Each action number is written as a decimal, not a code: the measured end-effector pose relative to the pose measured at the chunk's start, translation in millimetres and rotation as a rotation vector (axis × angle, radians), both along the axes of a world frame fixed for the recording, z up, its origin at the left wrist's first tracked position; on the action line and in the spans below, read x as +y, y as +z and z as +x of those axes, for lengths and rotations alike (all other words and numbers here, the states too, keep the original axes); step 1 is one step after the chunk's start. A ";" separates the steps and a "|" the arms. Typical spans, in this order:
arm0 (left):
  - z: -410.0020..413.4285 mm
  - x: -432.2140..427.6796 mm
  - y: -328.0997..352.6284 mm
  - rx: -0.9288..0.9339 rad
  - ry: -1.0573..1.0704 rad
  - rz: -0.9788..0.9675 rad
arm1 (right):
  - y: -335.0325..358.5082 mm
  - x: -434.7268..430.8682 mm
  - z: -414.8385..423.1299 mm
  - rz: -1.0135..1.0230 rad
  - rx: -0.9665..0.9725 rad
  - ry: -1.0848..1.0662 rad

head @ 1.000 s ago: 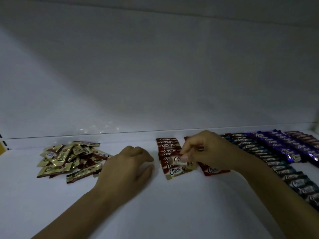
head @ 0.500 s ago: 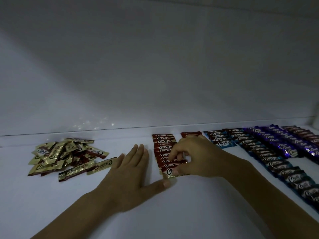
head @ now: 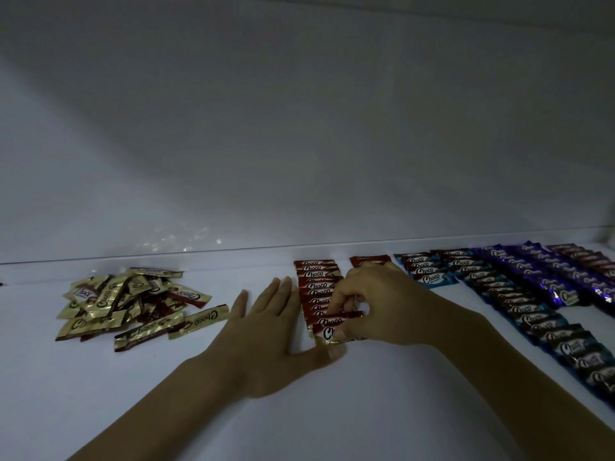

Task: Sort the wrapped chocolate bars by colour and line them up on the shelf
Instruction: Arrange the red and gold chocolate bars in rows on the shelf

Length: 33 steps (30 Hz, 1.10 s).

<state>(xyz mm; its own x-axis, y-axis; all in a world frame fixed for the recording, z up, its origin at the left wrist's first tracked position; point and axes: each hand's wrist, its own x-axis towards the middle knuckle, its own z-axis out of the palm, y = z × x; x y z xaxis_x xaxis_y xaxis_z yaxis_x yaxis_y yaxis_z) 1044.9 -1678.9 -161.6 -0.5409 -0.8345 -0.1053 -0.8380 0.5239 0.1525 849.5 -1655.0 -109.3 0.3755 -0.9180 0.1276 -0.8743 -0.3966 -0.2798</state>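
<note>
The shelf is white and dimly lit, with a plain white back wall. In the middle runs a red row of bars. At its near end the right hand pinches the front red bar with curled fingers and thumb. The left hand lies flat beside the row, fingers straight. A loose gold pile sits well to the left, and blue rows and purple rows lie to the right.
</note>
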 end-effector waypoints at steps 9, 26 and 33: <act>1.7 0.1 -2.9 0.066 -0.008 -0.054 | 3.6 0.3 -4.0 -0.005 -0.045 -0.018; 100.0 -34.1 11.2 -0.002 0.507 -0.228 | -4.6 0.3 21.8 -0.230 -0.247 -0.095; 105.8 -38.4 9.8 0.149 0.471 -0.388 | 1.6 -5.2 76.1 -0.139 -0.221 0.063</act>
